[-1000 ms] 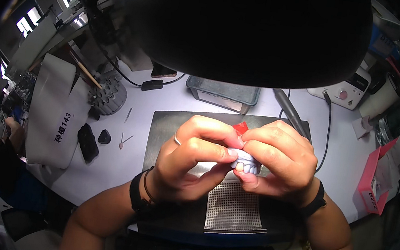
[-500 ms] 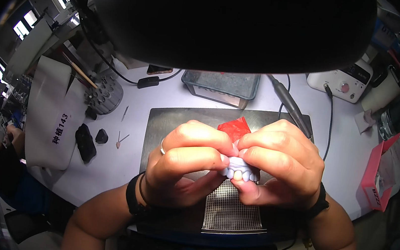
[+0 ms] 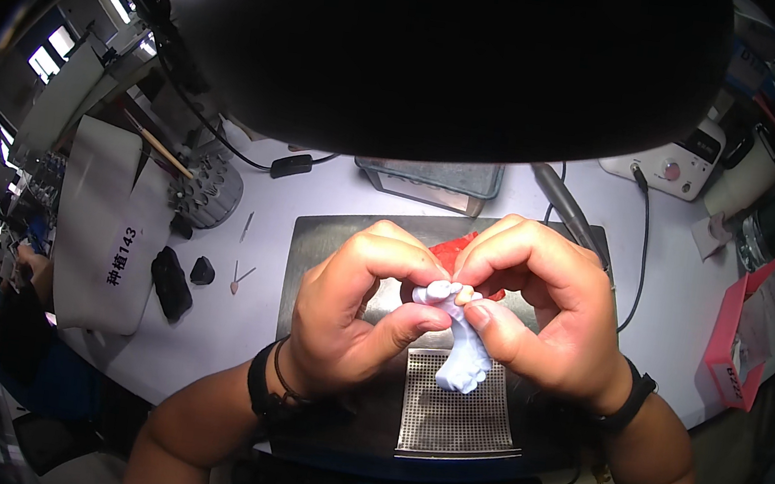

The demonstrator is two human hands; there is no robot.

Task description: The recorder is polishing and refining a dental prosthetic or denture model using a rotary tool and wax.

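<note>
A pale blue-grey dental model (image 3: 466, 356) is held up between both hands over the dark work mat, its row of teeth turned sideways and one end hanging toward me. One yellowish crown (image 3: 465, 296) stands out among the teeth at its upper end. My left hand (image 3: 364, 292) pinches the model's left side with thumb and index finger. From the other side, my right hand (image 3: 549, 305) grips it, the thumb beside the crown. Behind the fingertips lies a thin red sheet (image 3: 454, 250), partly hidden by both hands.
Below the model lies a perforated metal sheet (image 3: 457, 425) on the dark mat (image 3: 340, 236). A grey tray (image 3: 434, 182) and a handpiece (image 3: 566, 206) sit behind. Left are a bur holder (image 3: 209, 196) and black lumps (image 3: 171, 283); right, a pink box (image 3: 731, 357) and white control unit (image 3: 673, 166).
The dental model has been turned from its front teeth facing me to a sideways pose with one end hanging down. Both hands have shifted their grip around it.
</note>
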